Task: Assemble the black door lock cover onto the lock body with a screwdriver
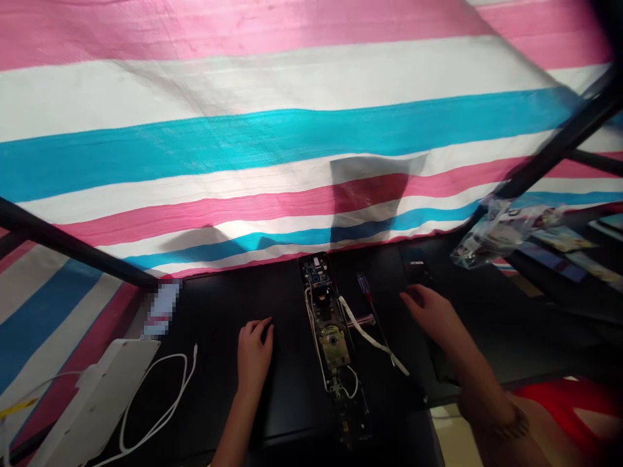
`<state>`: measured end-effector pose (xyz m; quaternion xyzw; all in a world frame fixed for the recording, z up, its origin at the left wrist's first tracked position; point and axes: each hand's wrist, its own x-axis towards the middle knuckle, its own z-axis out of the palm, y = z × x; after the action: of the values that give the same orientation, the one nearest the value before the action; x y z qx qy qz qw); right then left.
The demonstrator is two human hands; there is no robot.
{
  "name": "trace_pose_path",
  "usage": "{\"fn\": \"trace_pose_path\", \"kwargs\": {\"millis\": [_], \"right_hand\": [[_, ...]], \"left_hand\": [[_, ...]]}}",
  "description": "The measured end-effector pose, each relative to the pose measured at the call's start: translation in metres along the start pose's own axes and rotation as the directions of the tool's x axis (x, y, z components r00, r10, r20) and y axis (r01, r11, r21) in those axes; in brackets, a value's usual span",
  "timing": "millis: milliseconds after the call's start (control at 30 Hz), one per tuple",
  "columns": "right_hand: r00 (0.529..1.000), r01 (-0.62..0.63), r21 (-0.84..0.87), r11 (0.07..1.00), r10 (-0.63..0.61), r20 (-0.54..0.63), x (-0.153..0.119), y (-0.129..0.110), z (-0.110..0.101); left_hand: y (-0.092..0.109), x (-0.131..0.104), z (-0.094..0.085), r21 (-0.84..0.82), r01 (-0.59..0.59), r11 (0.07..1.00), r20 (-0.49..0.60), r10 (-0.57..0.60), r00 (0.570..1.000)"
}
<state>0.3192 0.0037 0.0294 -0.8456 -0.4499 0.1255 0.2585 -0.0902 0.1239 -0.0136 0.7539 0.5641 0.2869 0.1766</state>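
Left hand (254,347) lay palm-down, loosely curled, right hand (431,310) angled inward, half-open, neither visibly holding anything, open surface (287,383) between left hand and opened device (333,342).

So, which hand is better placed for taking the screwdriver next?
Probably the right hand: it is nearer the screwdriver, on the same side of the opened device; the left hand is across it.

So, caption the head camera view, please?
Between left hand and right hand: an opened electronic device and screwdriver on a black table.
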Motion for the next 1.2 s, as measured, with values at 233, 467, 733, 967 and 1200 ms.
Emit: {"fn": "trace_pose_path", "kwargs": {"millis": [233,467,733,967,1200], "right_hand": [[0.984,-0.056,-0.037,0.998,0.048,-0.172,-0.088,0.119,-0.009],[0.963,-0.076,-0.187,0.98,0.023,-0.269,-0.138,0.098,0.035],[0.949,-0.056,0.124,0.991,0.091,-0.301,-0.127,0.109,0.023],[0.871,-0.348,0.406,0.845,0.452,-0.194,-0.14,0.097,0.007],[0.85,-0.36,0.67,0.649,0.524,-0.051,-0.141,0.057,0.003]], "left_hand": [[-0.003,-0.006,0.005,-0.004,-0.002,1.0,-0.077,0.001,0.997],[0.115,-0.016,-0.005,-0.167,-0.256,0.952,-0.154,0.231,0.961],[0.225,-0.067,0.081,-0.061,-0.869,0.491,0.564,0.736,0.376],[0.219,-0.06,0.097,-0.016,-0.889,0.458,0.676,0.66,0.328],[0.234,-0.041,0.034,-0.131,-0.831,0.54,0.36,0.807,0.468]]}}
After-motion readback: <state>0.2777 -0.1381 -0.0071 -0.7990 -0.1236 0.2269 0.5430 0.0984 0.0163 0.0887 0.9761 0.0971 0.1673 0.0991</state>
